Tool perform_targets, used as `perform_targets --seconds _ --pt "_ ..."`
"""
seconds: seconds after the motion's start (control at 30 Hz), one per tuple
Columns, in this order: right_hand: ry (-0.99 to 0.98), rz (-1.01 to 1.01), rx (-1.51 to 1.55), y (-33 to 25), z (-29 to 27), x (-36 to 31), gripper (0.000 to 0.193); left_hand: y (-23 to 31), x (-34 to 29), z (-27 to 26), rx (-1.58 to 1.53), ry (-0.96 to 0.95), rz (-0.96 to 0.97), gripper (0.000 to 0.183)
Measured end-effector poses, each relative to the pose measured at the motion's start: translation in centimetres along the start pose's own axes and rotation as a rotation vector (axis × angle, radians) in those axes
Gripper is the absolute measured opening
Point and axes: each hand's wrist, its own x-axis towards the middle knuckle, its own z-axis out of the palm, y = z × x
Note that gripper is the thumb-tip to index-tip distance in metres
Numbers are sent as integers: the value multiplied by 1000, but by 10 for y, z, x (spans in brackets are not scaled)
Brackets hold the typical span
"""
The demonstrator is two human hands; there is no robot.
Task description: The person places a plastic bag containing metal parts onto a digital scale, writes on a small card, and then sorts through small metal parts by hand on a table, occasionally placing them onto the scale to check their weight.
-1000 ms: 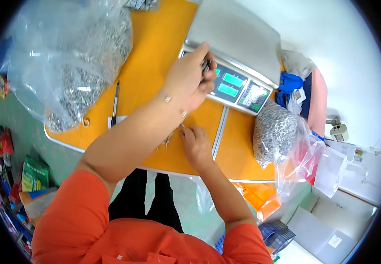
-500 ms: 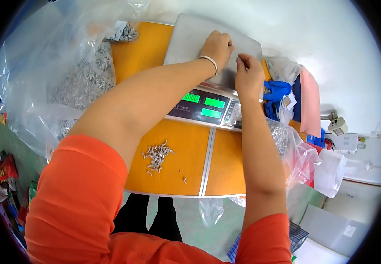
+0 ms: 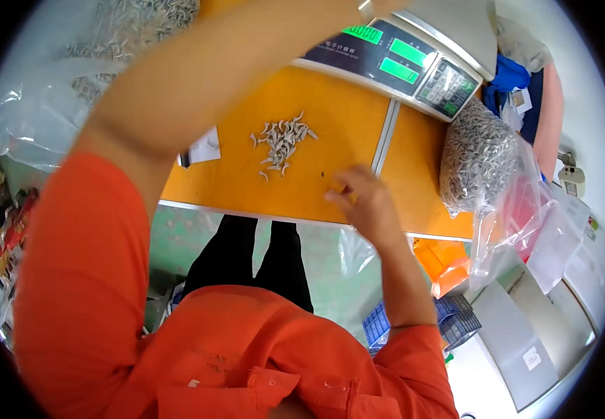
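Observation:
My left arm reaches up across the view to the counting scale (image 3: 372, 52). Past the bracelet (image 3: 366, 10), only the blurred edge of my left hand (image 3: 387, 5) shows at the top rim; its fingers are cut off. My right hand (image 3: 366, 204) is low over the orange-brown table (image 3: 211, 185), near the front edge. Its thumb and fingertips come together in a pinch, blurred, and what they hold I cannot make out. To its left lies a loose pile of small curved silvery metal pieces (image 3: 283, 143). A tiny dark speck (image 3: 322, 174) sits between pile and hand.
Clear bags of the same pieces stand at the far left (image 3: 135, 28) and at the right, where a full bag (image 3: 480, 157) sits beside the scale. White paper (image 3: 204, 146) lies beneath my left arm. Below the table are an orange bag (image 3: 442, 262) and a blue crate (image 3: 375, 325).
My right hand has come down from the scale's plate to the table near the front edge. The left hand has slid to the top rim as the view tilted down. The lone metal piece no longer shows.

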Motion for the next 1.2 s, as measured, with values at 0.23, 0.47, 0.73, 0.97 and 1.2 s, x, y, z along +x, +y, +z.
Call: perform_targets --seconds 0.23,0.47,0.73,0.97,1.2 --pt "114 210 299 -9 44 -30 11 96 -197 -116 -61 -569 -864 23" --pt "-51 -126 403 -35 53 0 24 119 -254 -162 -102 -293 -1010 16" --pt "70 -522 -234 0 56 39 37 113 -272 -227 523 -263 -753 12" --pt "266 -307 -121 20 43 -5 28 94 -272 -228 659 -331 -468 12" --pt "322 -103 -56 29 33 -15 19 112 -267 -209 516 -207 -687 13"
